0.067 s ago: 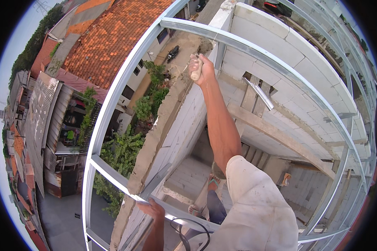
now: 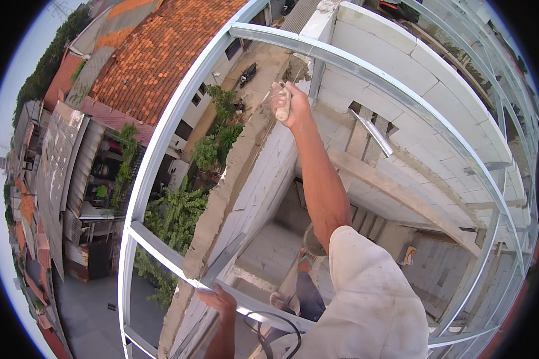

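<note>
near the far end of a mortar-topped wall point(image 2: 219, 215), the right hand point(image 2: 296, 106) has its grip clamped around a tool's pale, stubby handle point(image 2: 284, 110); its other end is hidden. the left hand point(image 2: 222, 301) touches a metal beam point(image 2: 166, 256); i cannot tell whether it clamps on. behind the right elbow, a round dark thing point(image 2: 312, 242) is too covered to call a container. the mortar edge is ragged, with open room between it and a wooden plank point(image 2: 401, 196).

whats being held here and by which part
The right hand grips a hand tool by its pale handle; its working end is unclear. The left hand touches a metal bar, but whether it grips cannot be told.
</note>
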`<state>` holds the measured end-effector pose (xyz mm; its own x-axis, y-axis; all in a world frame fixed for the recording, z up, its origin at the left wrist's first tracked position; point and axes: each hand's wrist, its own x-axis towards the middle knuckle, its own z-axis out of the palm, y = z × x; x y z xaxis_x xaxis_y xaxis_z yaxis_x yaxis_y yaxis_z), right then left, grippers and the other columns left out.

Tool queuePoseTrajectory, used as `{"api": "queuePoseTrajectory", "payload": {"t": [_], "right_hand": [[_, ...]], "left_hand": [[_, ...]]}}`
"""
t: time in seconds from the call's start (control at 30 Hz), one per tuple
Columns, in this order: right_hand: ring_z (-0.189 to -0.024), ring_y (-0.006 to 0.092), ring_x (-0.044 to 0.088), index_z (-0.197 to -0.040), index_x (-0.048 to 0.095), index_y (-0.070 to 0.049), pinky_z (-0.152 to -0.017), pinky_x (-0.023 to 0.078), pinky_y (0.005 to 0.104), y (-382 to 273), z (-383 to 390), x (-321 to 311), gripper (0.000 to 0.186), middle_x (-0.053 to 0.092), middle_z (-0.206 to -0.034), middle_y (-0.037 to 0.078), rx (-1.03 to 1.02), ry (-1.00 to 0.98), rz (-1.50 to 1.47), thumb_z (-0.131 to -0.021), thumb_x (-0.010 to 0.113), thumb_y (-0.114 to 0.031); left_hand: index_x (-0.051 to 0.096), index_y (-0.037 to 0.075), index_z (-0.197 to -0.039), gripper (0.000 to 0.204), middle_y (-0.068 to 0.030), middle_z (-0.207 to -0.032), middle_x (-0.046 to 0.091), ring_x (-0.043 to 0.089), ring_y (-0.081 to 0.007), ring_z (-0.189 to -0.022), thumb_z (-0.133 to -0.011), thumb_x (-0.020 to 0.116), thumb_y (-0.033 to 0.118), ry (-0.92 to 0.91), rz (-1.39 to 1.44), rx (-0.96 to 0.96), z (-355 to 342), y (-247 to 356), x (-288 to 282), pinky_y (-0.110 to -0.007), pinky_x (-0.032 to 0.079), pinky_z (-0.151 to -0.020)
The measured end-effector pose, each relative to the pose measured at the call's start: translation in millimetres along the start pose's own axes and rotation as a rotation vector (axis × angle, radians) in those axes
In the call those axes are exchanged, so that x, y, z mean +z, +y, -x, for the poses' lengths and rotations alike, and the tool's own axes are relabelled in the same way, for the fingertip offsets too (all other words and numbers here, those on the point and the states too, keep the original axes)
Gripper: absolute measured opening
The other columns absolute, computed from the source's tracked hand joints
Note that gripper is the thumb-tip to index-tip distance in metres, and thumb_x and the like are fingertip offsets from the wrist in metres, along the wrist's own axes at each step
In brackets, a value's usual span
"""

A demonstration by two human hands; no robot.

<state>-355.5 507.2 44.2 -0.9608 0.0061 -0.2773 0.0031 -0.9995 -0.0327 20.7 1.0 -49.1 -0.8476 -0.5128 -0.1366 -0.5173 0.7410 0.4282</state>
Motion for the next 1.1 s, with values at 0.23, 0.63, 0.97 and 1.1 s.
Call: {"api": "queuePoseTrajectory", "payload": {"t": [0.23,0.63,0.97,1.1], "right_hand": [[-0.051,0.0117,0.042,-0.108,0.059,-0.004,-0.046,0.037,0.0295,0.3,83.2,-15.6,0.041,0.045,-0.071,-0.002,-0.17,0.153,0.752,-0.108,0.05,-0.044],[-0.042,0.0138,0.042,-0.084,0.055,-0.005,-0.039,0.039,0.0353,7.1,60.2,-112.2,0.05,0.046,-0.06,0.002,-0.23,0.455,1.269,-0.106,0.05,-0.049],[-0.041,0.013,0.046,-0.085,0.056,-0.004,-0.035,0.039,0.033,81.0,151.9,-186.4,0.052,0.045,-0.059,0.001,-0.105,0.364,1.235,-0.107,0.052,-0.051],[-0.041,0.0124,0.047,-0.089,0.056,-0.004,-0.035,0.039,0.0314,80.2,221.0,-192.6,0.052,0.046,-0.059,0.001,-0.09,0.491,1.039,-0.106,0.053,-0.053]], "left_hand": [[0.015,-0.016,-0.156,0.083,-0.0372,-0.156,0.027,0.026,-0.0504,-0.148,-0.096,0.057,0.022,0.0,0.101,-0.086,5.0,6.4,-5.5,-0.055,0.016,-0.124],[0.019,-0.014,-0.155,0.082,-0.0364,-0.152,0.032,0.032,-0.0504,-0.141,-0.095,0.057,0.025,0.034,0.072,0.002,5.2,-5.5,1.1,-0.056,0.019,-0.121],[0.023,-0.012,-0.154,0.079,-0.0353,-0.147,0.037,0.036,-0.0498,-0.138,-0.094,0.06,0.024,0.027,0.127,0.002,4.0,6.9,-7.5,-0.057,0.024,-0.118],[0.023,-0.012,-0.154,0.078,-0.0353,-0.148,0.037,0.036,-0.0494,-0.138,-0.094,0.06,0.021,0.025,0.115,-0.027,5.6,8.9,-5.7,-0.056,0.024,-0.119]]}}
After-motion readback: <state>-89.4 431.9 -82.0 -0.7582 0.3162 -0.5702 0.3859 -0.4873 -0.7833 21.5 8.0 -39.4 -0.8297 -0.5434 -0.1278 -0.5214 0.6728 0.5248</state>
